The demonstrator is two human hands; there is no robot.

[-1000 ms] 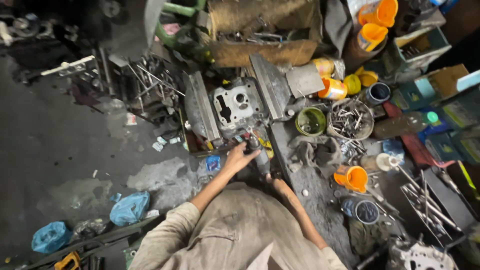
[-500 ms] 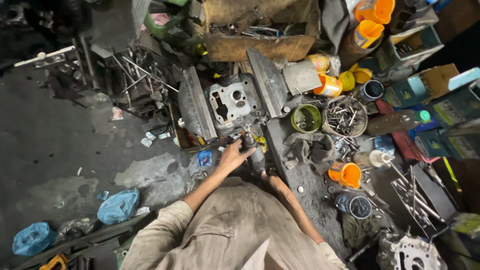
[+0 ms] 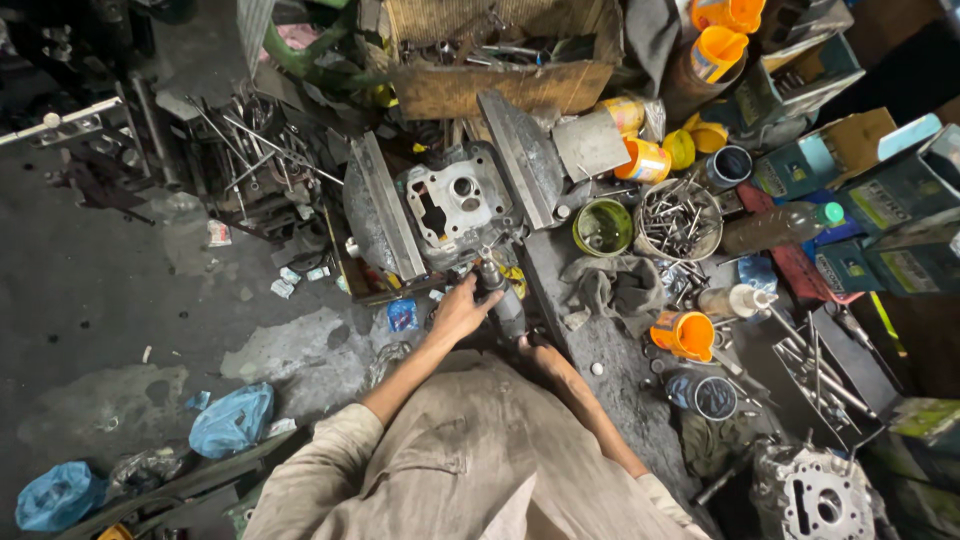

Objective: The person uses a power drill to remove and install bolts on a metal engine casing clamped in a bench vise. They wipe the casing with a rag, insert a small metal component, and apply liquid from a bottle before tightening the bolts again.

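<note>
Currently, a dark cylindrical tool (image 3: 503, 298) is being gripped by the left hand (image 3: 462, 312), its grip closed around the tool's body, and the tip is being held against the lower edge of a grey metal engine casting (image 3: 455, 205) lying on the floor between two slanted steel plates (image 3: 380, 215). The right hand (image 3: 537, 352) is being kept low beside the tool's rear end; whether its grip is closed cannot be told, as it is partly hidden. A slip of the tip off the casting is being judged the main risk, since the casting appears unclamped and could be pushed sideways against the plates. Room for movement is being restricted on the right by a rag (image 3: 617, 285), a green tin (image 3: 603, 226) and a bowl of bolts (image 3: 679, 219), any of which could be knocked over by an elbow. Open floor (image 3: 120, 300) is being left only on the left side.
</note>
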